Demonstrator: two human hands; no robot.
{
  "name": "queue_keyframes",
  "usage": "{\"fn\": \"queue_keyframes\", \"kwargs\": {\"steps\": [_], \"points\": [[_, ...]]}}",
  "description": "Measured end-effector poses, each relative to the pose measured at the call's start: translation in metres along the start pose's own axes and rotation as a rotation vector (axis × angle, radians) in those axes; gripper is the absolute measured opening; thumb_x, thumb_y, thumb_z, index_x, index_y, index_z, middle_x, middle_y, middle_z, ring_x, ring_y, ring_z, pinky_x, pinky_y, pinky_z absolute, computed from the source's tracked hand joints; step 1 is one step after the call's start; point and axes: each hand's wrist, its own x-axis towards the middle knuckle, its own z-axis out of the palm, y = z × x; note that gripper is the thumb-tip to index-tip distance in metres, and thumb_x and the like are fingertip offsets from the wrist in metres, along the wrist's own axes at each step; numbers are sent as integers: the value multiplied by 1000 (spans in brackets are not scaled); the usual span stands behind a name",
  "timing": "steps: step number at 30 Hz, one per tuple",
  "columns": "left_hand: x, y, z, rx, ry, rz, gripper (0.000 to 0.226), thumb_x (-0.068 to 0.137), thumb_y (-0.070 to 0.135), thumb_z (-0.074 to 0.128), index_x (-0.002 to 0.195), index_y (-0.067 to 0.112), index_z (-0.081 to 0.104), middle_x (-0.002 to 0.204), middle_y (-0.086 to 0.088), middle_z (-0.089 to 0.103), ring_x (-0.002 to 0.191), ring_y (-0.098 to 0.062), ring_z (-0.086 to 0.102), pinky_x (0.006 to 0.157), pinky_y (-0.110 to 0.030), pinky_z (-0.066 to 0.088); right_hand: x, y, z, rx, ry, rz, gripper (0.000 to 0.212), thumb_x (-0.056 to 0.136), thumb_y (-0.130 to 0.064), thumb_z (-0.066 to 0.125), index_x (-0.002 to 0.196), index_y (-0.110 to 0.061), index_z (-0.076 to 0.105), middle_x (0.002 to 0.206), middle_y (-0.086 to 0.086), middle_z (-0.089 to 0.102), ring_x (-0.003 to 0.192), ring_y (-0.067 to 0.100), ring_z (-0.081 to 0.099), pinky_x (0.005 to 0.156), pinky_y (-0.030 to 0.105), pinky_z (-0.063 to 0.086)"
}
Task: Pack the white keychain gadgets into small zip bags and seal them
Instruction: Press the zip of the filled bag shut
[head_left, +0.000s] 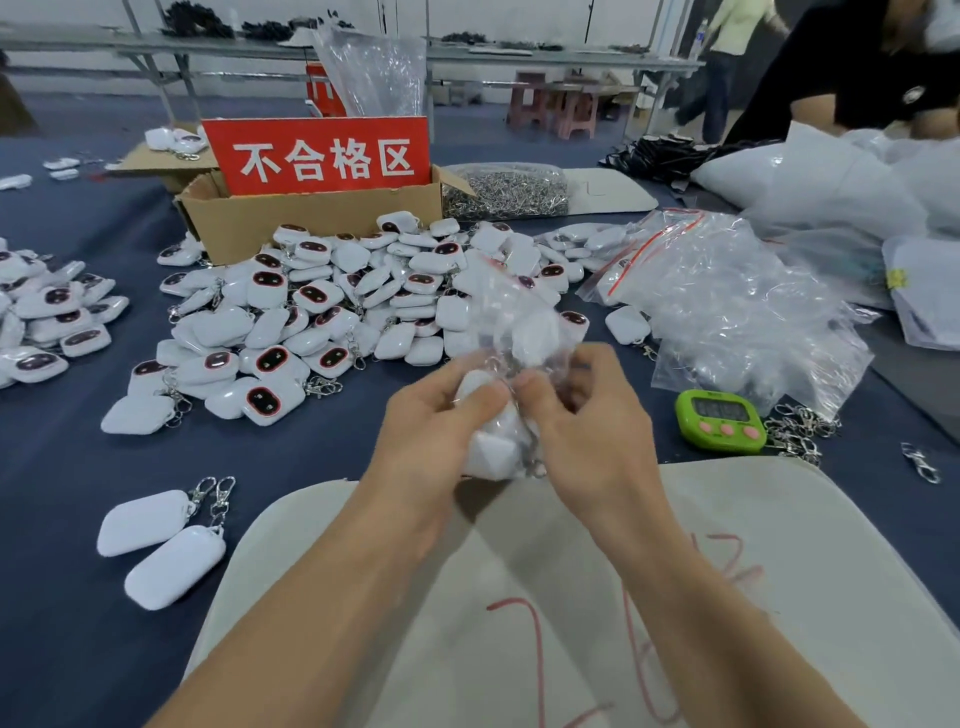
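Note:
In the middle of the head view both hands hold a small clear zip bag (511, 322) whose open top stands upward. My left hand (436, 421) grips a white keychain gadget (491, 449) from the left; the gadget looks partly inside the bag. My right hand (592, 415) pinches the bag's plastic and the metal clasp from the right. A big heap of white gadgets (322, 312) with dark oval screens lies behind the hands. Two more gadgets (161, 545) lie face down at the front left. A pile of empty zip bags (727, 296) sits to the right.
A cardboard box (311, 218) with a red sign stands behind the heap, beside a bag of metal clips (506, 192). A green timer (721, 420) and loose clasps (800, 431) lie right of my hands. A beige mat (779, 571) covers the near table. Another person (857, 67) leans in at top right.

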Motion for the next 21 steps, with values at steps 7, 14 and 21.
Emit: {"fn": "queue_keyframes", "kwargs": {"steps": [7, 14, 21], "points": [[-6, -9, 6, 38, -117, 262, 50, 87, 7, 62, 134, 24, 66, 119, 7, 75, 114, -8, 69, 94, -19, 54, 0, -7, 2, 619, -308, 215, 44, 84, -33, 71, 124, -15, 68, 101, 9, 74, 94, 30, 68, 88, 47, 54], [2, -8, -1, 65, -194, -51, 33, 84, 36, 73, 117, 33, 71, 115, 4, 77, 107, -20, 73, 88, -35, 57, 3, -9, -16, 773, -465, 328, 35, 92, -6, 57, 125, 0, 68, 126, 31, 67, 112, 46, 66, 108, 61, 47], [-2, -12, 0, 400, 33, 181, 22, 70, 39, 87, 83, 24, 77, 71, 0, 75, 59, -16, 71, 51, -30, 57, 3, -11, -13, 324, -353, 118, 18, 94, -13, 67, 110, -15, 75, 102, 15, 79, 100, 35, 76, 91, 53, 60]]}}
